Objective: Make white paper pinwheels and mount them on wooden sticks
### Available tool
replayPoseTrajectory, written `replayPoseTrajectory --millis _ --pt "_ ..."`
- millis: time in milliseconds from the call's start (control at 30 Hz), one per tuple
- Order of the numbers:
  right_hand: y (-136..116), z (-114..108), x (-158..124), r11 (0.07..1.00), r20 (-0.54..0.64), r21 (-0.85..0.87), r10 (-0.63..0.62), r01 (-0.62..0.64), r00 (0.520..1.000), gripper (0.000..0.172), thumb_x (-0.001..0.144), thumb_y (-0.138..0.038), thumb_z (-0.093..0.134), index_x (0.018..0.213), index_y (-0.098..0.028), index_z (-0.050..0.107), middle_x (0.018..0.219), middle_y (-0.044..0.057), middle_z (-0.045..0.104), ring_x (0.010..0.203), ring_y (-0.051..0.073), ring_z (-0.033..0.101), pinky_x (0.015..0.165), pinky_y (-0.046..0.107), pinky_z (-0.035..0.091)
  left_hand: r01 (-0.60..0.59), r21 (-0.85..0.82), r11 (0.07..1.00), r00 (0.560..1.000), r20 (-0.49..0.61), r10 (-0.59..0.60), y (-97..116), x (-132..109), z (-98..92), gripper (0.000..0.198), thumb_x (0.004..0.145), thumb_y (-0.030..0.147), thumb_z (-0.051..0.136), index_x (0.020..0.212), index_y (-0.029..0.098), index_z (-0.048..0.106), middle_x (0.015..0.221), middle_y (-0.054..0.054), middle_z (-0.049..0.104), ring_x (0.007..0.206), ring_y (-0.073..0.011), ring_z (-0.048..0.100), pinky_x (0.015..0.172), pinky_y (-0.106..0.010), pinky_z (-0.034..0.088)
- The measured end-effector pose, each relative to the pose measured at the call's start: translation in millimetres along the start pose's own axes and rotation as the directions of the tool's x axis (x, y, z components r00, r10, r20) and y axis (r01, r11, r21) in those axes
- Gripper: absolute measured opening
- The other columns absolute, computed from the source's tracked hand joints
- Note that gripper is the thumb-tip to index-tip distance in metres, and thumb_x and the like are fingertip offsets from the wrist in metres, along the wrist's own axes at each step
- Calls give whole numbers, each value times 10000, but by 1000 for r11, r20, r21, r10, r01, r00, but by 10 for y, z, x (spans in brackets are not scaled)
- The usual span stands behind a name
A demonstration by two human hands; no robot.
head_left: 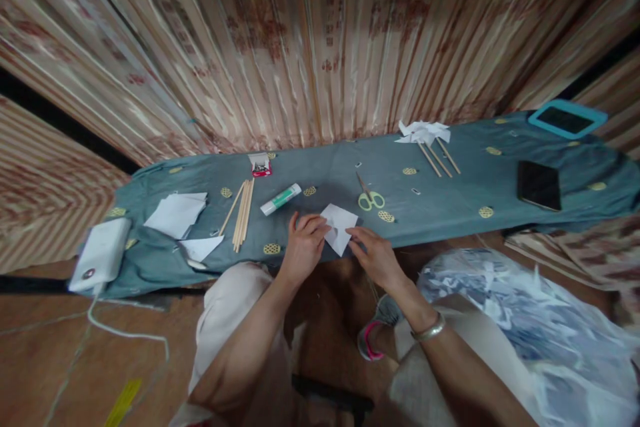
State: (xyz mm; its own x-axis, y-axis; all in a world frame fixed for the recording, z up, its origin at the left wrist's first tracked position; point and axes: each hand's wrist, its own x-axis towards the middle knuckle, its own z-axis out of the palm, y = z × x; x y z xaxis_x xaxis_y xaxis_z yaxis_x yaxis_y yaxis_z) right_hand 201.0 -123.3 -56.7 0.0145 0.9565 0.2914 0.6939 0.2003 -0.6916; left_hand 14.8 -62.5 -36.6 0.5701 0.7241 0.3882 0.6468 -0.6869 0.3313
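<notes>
A folded white paper square [340,227] lies at the near edge of a low table covered in grey-blue cloth [450,180]. My left hand [304,247] pinches its left side with curled fingers. My right hand [376,255] grips its lower right corner, fingers pressed on the paper. A metal bangle circles my right wrist. Green-handled scissors [370,199] rest just beyond the paper, and a glue stick [281,199] with a green label lies to the left.
Wooden sticks [242,217], white paper sheets [176,213] and a white box [101,253] lie to the left. Finished paper shapes on sticks [427,140], a black phone [539,185] and a blue-framed tablet [567,119] sit to the right. A plastic bag [525,320] lies by my right knee.
</notes>
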Motion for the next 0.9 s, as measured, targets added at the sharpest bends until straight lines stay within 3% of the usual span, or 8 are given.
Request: replayPoseTrajectory --millis 167,233,367,467,600,700,900 --pt "-29 72 -8 994 -10 -92 -54 53 999 254 896 -189 488 1084 -190 658 1066 119 693 983 248 658 901 430 530 -28 -21 999 997 70 30 -47 -54 6 209 867 142 564 955 248 721 1155 -40 692 1186 -244 528 1112 -596 217" --pt "-48 75 -4 983 -35 -169 -79 72 996 249 894 -195 502 1077 -183 670 1140 143 660 1068 272 618 942 463 499 -25 -37 999 997 71 28 -76 -75 1 178 872 177 578 923 255 729 1119 -29 709 1176 -240 537 1116 -595 210" --pt "-90 44 29 956 -74 -274 -124 99 990 248 888 -218 527 1071 -199 693 1445 154 436 1341 335 386 1026 538 399 -5 -110 994 998 68 12 -116 -120 8 158 882 212 581 922 263 725 1061 -19 732 1147 -220 564 1114 -583 212" --pt "-82 24 75 961 -48 -252 -132 116 990 237 906 -248 502 995 -216 719 1496 122 382 1409 340 271 1058 578 330 14 -165 986 998 62 -4 -132 -152 13 173 906 222 549 961 251 710 1039 -25 736 1070 -198 610 1105 -573 224" --pt "-26 46 165 991 -5 -118 -63 62 998 227 904 -315 513 863 -219 715 1365 119 535 1331 308 400 1047 545 358 58 -211 976 998 38 -51 -167 -184 13 178 918 232 529 966 204 698 966 -42 739 959 -184 645 1055 -504 319" --pt "1 89 244 1000 19 -4 -11 11 1000 194 894 -331 533 848 -226 689 1196 105 645 1182 268 536 1013 493 407 112 -197 974 994 23 -110 -197 -195 17 169 909 243 541 932 178 695 916 -56 734 917 -204 634 919 -432 423" --pt "22 157 359 997 -24 50 67 -66 997 214 871 -387 555 781 -228 667 1192 105 648 1140 274 561 1000 488 408 183 -213 960 981 -30 -193 -232 -181 46 173 906 266 543 857 165 673 836 -64 706 830 -214 607 761 -354 464"
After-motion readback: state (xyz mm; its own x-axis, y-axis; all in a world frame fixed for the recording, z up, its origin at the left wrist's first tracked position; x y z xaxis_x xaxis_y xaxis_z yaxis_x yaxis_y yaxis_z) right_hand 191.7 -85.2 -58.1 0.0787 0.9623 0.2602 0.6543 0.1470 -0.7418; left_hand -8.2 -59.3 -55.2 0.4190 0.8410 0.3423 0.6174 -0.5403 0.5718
